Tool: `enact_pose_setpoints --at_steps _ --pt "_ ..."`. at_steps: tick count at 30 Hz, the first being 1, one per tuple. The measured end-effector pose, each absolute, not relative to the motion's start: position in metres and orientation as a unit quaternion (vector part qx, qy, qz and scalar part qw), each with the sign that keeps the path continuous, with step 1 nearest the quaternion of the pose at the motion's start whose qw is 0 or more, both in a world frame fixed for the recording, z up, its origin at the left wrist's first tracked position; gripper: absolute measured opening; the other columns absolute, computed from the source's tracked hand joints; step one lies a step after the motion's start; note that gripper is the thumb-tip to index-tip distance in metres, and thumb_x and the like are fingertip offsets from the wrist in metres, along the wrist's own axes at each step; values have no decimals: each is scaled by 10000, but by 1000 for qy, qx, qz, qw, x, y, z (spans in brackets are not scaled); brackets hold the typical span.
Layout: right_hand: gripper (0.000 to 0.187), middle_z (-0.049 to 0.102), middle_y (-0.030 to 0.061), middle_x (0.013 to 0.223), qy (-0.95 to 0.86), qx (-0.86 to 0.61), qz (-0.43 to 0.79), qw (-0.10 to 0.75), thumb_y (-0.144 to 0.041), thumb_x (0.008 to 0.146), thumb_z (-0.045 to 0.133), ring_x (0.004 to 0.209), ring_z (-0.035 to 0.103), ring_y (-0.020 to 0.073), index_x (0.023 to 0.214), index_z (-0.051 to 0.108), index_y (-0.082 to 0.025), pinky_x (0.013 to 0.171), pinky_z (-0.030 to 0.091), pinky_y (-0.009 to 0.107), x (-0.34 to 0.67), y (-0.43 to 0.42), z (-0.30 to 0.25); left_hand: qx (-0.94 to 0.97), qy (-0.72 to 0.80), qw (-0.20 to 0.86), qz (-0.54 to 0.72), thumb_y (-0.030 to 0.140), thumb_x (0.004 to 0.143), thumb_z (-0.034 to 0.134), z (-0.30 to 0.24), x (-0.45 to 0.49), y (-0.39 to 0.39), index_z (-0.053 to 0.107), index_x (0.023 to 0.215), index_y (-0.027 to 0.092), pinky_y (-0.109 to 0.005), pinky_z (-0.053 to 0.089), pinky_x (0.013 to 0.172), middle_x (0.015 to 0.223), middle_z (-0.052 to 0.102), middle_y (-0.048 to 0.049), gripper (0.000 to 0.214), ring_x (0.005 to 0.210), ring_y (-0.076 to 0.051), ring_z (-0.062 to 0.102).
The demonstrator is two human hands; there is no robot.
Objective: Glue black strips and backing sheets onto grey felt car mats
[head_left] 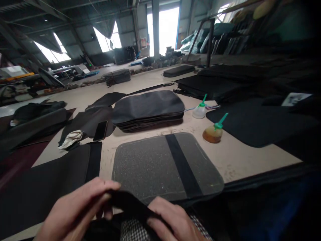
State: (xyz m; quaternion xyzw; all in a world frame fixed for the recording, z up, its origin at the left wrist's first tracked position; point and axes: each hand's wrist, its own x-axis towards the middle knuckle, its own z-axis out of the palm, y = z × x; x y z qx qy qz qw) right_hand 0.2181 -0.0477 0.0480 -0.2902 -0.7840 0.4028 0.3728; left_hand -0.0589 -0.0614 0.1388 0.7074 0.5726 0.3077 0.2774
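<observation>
Between my two hands a dark strip of material (131, 202) is stretched at the table's near edge. My left hand (80, 207) pinches one end between thumb and fingers. The other part is gripped by my right hand (173, 217), fingers curled over it. Just beyond lies a grey rounded panel (145, 167), flat on the table, with a black band (184, 167) running across it. Left of the panel is a large dark sheet (50, 177) with a black edge strip.
Behind the panel stands a stack of dark rounded pieces (150, 107). Two squeeze bottles with green nozzles, one clear (199, 112) and one amber (212, 134), are to the right. A phone (100, 130) and a crumpled pale cloth (71, 139) lie left. Dark sheets (263, 120) cover the right side.
</observation>
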Motion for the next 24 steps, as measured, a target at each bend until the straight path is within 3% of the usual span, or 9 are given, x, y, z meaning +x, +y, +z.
enact_pose_setpoints --at_steps 2,5,8,11,13,17,24 --pt "162 706 33 969 -737 -358 452 353 -274 1039 470 883 693 147 1077 623 -236 797 545 225 224 -47 42 664 593 351 291 430 986 546 142 -59 -26 703 1211 266 -241 530 621 712 694 -15 320 638 -159 642" --pt "280 689 75 1137 -691 -431 477 332 -329 1054 398 1033 689 185 1286 534 -251 900 538 295 227 -44 26 623 618 374 302 484 956 591 118 -61 35 685 1173 208 -234 471 605 698 660 1 364 642 -146 600" --pt "377 662 65 1008 -684 -471 456 321 -329 1051 350 928 692 185 1412 399 -230 835 529 306 220 -38 12 639 600 360 319 470 895 672 75 -63 90 695 1077 197 -237 461 636 804 692 -6 329 698 -146 618" --pt "343 489 -50 714 -687 -463 471 303 -291 1031 341 619 581 136 1360 395 -209 632 448 250 207 -29 7 697 574 294 314 409 870 701 38 -61 131 706 970 206 -286 490 772 883 724 -20 226 828 -184 656" --pt "302 397 -87 656 -671 -456 506 292 -285 1017 363 536 512 118 1303 411 -203 584 399 241 199 -22 8 744 559 228 286 365 882 692 23 -56 150 703 907 214 -316 485 821 909 728 -27 153 878 -204 655" --pt "250 405 -108 627 -632 -452 565 276 -293 1014 374 493 531 110 1240 415 -193 591 416 239 190 -11 11 806 533 121 226 306 913 669 6 -50 172 688 878 220 -350 470 847 921 712 -43 95 920 -227 626" --pt "233 425 -112 629 -607 -452 606 246 -311 1013 392 460 558 108 1212 417 -192 540 423 223 190 -9 6 835 517 83 168 316 918 685 -7 -52 183 685 898 224 -358 467 850 930 700 -47 95 923 -231 608"
